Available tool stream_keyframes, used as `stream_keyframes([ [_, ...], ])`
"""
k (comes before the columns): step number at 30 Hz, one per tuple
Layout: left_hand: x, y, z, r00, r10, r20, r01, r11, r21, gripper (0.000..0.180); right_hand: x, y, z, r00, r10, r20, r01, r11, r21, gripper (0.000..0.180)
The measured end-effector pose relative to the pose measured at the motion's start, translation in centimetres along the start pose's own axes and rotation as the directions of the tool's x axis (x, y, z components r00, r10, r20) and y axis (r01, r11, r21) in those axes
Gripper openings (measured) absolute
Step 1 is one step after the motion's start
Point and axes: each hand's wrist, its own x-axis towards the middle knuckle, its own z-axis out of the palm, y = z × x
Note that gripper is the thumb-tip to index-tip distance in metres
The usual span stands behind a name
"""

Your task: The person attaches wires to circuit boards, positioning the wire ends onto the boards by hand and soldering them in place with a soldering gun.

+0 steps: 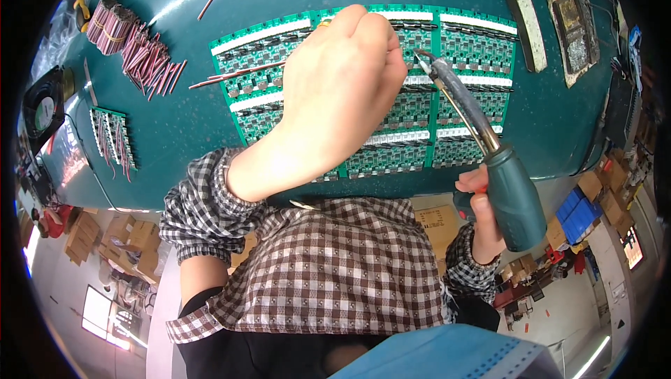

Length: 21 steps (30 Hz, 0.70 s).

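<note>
A wide panel of green circuit boards [470, 47] lies on the table, with white strips and rows of dark components. My left hand [342, 78] is closed over its middle, fingertips hidden beneath the knuckles. A few thin red-and-black wires [237, 74] stick out leftward from under this hand. Wrapped round the green handle of a soldering gun [516, 197] is my right hand [484, 215], at the panel's lower right. The soldering gun's tip [421, 56] points up and left, over the boards just right of my left fingers; contact cannot be made out.
Bundled and loose wires [143, 54] lie on the left of the green table [178, 120]. Below them is a small board with wires attached [112, 138]. A black fan [45, 105] stands at the left edge. At the right are a curved strip [523, 16] and a solder-stained metal tray [574, 30].
</note>
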Motion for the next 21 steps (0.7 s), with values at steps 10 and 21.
stream_keyframes([
  [10, -0.3, 0.0, 0.3, 0.999, -0.017, -0.042, 0.017, 1.0, 0.006, 0.012, -0.1, -0.3, -0.2, 1.0, 0.025, 0.015, -0.025, 1.0, -0.012, 0.032],
  [21, -0.7, -0.1, 0.7, 0.998, -0.023, -0.055, 0.023, 1.0, -0.001, 0.013, -0.5, 0.6, -0.5, 0.999, 0.007, 0.038, -0.009, 0.998, 0.069, 0.049],
])
